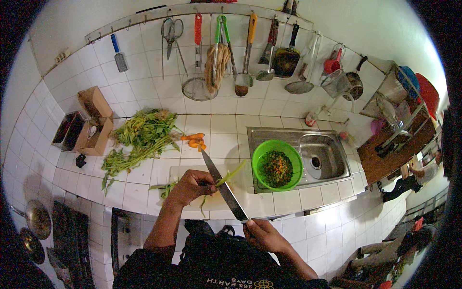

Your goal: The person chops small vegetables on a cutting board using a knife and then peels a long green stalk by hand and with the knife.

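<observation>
My left hand (195, 188) pinches a green leafy stalk (232, 172) above a pale cutting board (213, 202). By its handle, my right hand (265, 234) grips a large kitchen knife (225, 191). The blade slants up and to the left, crossing the stalk close to my left fingertips; whether it touches the stalk I cannot tell. Leafy greens (166, 188) lie partly hidden behind my left hand. Several orange carrots (195, 141) rest on the tiles beyond the knife tip. To the right, a green plastic bowl (299, 164) holds chopped greens and orange bits.
A heap of leafy greens (144, 133) lies on the white tiled counter at left, beside an opened cardboard box (95, 133). The bowl stands on the drainboard of a steel sink (317, 155). Utensils hang from the wall rail (202, 8). Other people (404, 184) are at far right.
</observation>
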A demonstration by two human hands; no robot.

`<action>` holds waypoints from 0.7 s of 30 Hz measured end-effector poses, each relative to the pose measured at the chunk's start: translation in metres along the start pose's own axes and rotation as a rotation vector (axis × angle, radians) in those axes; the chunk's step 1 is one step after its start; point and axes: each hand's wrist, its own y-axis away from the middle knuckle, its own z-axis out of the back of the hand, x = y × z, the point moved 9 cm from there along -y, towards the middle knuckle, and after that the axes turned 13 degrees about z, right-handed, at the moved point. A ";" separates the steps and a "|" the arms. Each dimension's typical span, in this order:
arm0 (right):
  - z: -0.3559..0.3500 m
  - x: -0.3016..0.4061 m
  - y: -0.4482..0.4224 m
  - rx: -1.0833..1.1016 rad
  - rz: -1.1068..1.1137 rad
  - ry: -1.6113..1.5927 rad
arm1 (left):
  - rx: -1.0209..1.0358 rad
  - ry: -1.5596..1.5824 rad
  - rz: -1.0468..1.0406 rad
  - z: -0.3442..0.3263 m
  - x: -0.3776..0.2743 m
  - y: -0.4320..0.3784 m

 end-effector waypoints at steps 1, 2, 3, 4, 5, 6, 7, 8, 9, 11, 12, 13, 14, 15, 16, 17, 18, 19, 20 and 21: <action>0.001 -0.001 0.000 -0.015 0.010 -0.001 | -0.016 -0.018 0.002 0.001 0.000 -0.002; 0.002 0.000 0.000 -0.015 0.012 -0.001 | -0.017 -0.019 0.000 -0.001 -0.001 -0.001; 0.003 -0.001 0.000 -0.024 -0.013 -0.014 | -0.053 -0.043 0.060 0.000 0.004 -0.001; 0.004 -0.003 0.001 -0.033 -0.038 -0.026 | -0.089 -0.068 0.120 0.000 0.009 0.000; 0.005 -0.003 0.000 -0.034 -0.038 -0.027 | -0.088 -0.068 0.120 -0.003 0.009 0.002; 0.006 -0.003 -0.002 -0.039 -0.017 -0.037 | -0.064 -0.023 0.058 -0.009 0.003 0.004; 0.006 -0.001 -0.003 -0.043 0.003 -0.047 | -0.039 0.023 -0.005 -0.012 -0.003 0.006; 0.006 -0.001 -0.004 -0.043 0.003 -0.050 | -0.039 0.022 -0.002 -0.011 -0.004 0.007; 0.005 0.000 -0.005 -0.057 -0.003 -0.095 | 0.005 -0.019 -0.002 -0.013 -0.006 0.008; 0.006 -0.003 -0.006 -0.071 -0.010 -0.141 | 0.049 -0.060 -0.001 -0.018 -0.007 0.010; 0.006 -0.007 -0.008 -0.051 0.000 -0.134 | 0.046 0.028 -0.010 -0.018 -0.008 0.010; 0.006 -0.009 -0.008 -0.030 0.011 -0.127 | 0.043 0.116 -0.020 -0.017 -0.008 0.010; 0.005 -0.006 -0.008 -0.027 0.014 -0.127 | 0.040 0.114 -0.022 -0.016 -0.009 0.011; 0.004 -0.006 -0.007 -0.013 -0.016 -0.110 | 0.003 0.132 -0.015 -0.012 -0.007 0.011; 0.002 -0.006 -0.006 0.001 -0.045 -0.094 | -0.034 0.149 -0.008 -0.007 -0.006 0.012; 0.002 -0.007 -0.005 0.002 -0.045 -0.095 | -0.035 0.148 -0.008 -0.006 -0.005 0.011; 0.000 -0.009 -0.004 0.017 -0.055 -0.087 | -0.095 0.086 0.003 -0.001 -0.003 0.010; -0.001 -0.011 -0.003 0.032 -0.066 -0.079 | -0.153 0.023 0.014 0.004 -0.002 0.009; -0.004 -0.008 -0.002 0.032 -0.066 -0.081 | -0.154 0.022 0.017 0.006 -0.002 0.010; -0.008 -0.003 -0.001 0.035 -0.074 -0.107 | -0.135 -0.003 0.001 0.006 -0.005 0.011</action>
